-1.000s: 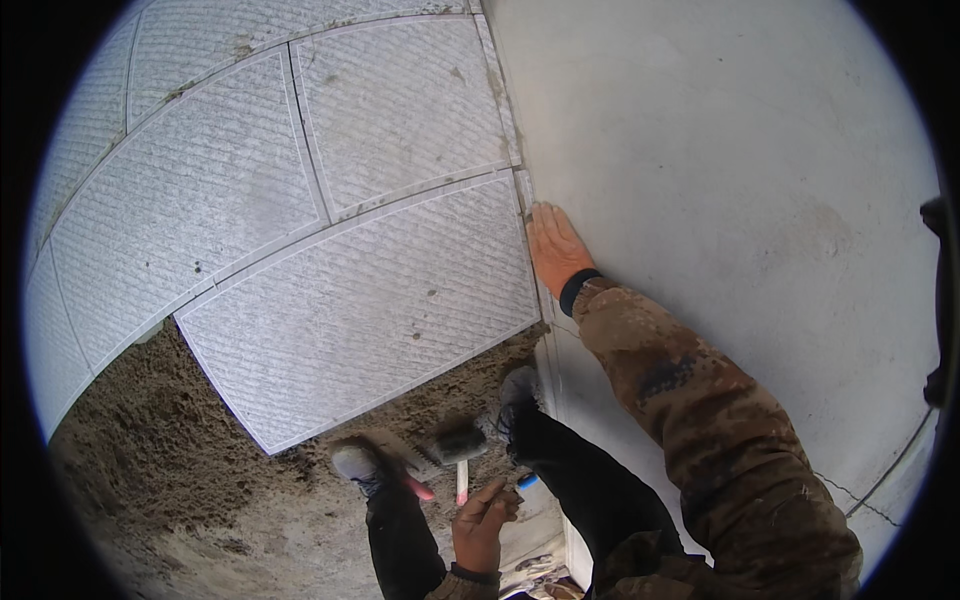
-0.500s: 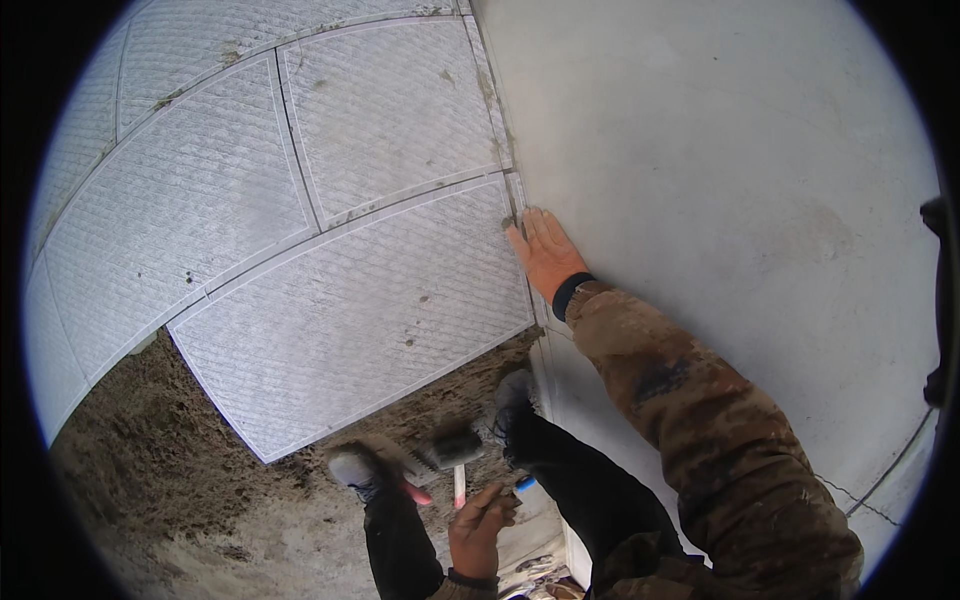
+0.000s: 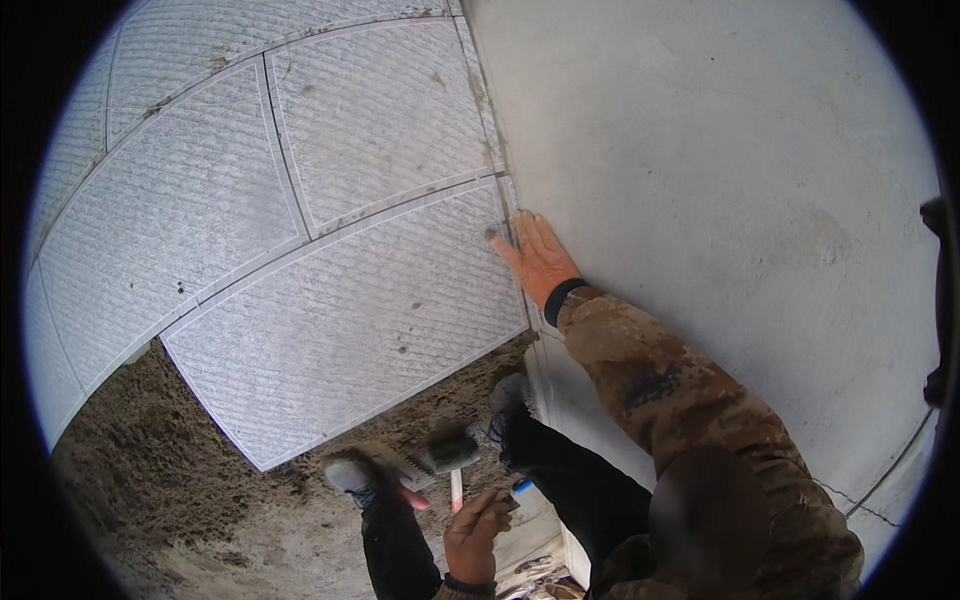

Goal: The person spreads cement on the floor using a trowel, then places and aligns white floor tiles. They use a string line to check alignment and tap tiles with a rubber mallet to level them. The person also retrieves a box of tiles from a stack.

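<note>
A pale grey, ribbed paving slab (image 3: 345, 345) is set ahead of the person, with its right end placed along the foot of a smooth grey wall (image 3: 720, 150). By that end, near the slab's upper right corner, the right hand (image 3: 541, 264) is laid flat: its fingers are stretched out and kept close together along the wall side, its thumb is spread leftward over the slab's edge, and nothing is gripped by it. Most of the slab is thus left lying to the left of this hand and below it.

The left hand (image 3: 470, 545) is held well apart from the slab, below its near edge, with the fingers bent; whether anything small is pinched there cannot be told. Just beyond its fingers, a mallet (image 3: 452, 455) with a black head and a pale handle is seen, flanked by a red handle (image 3: 412, 497) and a blue object (image 3: 522, 487). Brown, crumbly mortar (image 3: 150, 430) is spread along the slab's lower left side.
</note>
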Demonstrator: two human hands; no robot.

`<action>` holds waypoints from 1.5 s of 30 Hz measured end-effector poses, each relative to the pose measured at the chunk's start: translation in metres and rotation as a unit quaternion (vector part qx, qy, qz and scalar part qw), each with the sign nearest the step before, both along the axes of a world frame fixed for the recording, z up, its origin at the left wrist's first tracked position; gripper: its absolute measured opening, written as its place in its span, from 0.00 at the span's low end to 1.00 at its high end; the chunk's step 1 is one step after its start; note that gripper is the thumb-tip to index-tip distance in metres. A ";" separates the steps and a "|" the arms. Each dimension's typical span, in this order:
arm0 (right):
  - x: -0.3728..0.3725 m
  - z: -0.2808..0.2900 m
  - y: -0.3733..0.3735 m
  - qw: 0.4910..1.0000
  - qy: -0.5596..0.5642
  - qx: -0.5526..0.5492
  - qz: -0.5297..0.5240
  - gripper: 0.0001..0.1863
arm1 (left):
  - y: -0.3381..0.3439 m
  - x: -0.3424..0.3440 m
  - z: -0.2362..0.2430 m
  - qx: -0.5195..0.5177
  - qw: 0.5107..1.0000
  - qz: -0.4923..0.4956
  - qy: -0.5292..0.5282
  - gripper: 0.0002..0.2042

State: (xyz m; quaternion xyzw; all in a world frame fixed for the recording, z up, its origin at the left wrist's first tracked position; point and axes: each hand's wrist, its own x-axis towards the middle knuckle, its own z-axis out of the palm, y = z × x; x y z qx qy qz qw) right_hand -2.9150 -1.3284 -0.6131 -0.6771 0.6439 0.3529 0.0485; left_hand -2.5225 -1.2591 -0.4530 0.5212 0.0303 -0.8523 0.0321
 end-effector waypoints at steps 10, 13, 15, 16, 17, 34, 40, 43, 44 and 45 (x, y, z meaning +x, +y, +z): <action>-0.001 0.000 -0.003 1.000 0.014 0.020 0.000 0.28 | -0.004 -0.001 0.000 0.003 1.000 0.003 -0.006 0.17; -0.002 -0.002 -0.004 1.000 0.009 0.020 -0.007 0.27 | -0.005 -0.001 -0.001 0.001 1.000 0.000 -0.004 0.17; -0.003 -0.002 -0.005 1.000 0.009 0.016 -0.006 0.27 | -0.006 -0.001 -0.001 0.000 1.000 -0.001 -0.004 0.17; -0.003 -0.002 -0.005 1.000 0.010 0.024 -0.012 0.27 | -0.007 -0.001 -0.001 0.000 1.000 -0.001 -0.004 0.17; -0.003 -0.002 -0.006 1.000 0.018 0.021 -0.004 0.27 | -0.008 -0.001 -0.001 -0.001 1.000 0.000 -0.003 0.17; -0.008 -0.008 -0.005 0.998 -0.038 0.006 -0.057 0.29 | -0.018 0.001 -0.002 -0.022 1.000 -0.005 0.020 0.18; -0.003 0.003 -0.010 1.000 0.003 0.012 0.006 0.29 | -0.021 0.001 -0.001 -0.014 1.000 0.011 0.020 0.18; -0.002 0.006 -0.012 0.999 0.015 0.035 0.006 0.30 | -0.022 0.000 -0.001 -0.013 1.000 0.005 0.009 0.17; -0.001 0.007 -0.013 0.999 0.012 0.036 0.004 0.29 | -0.023 0.000 0.000 -0.017 1.000 0.002 0.009 0.17; -0.001 0.008 -0.013 0.999 0.010 0.037 0.002 0.29 | -0.024 0.000 0.000 -0.018 1.000 0.001 0.008 0.17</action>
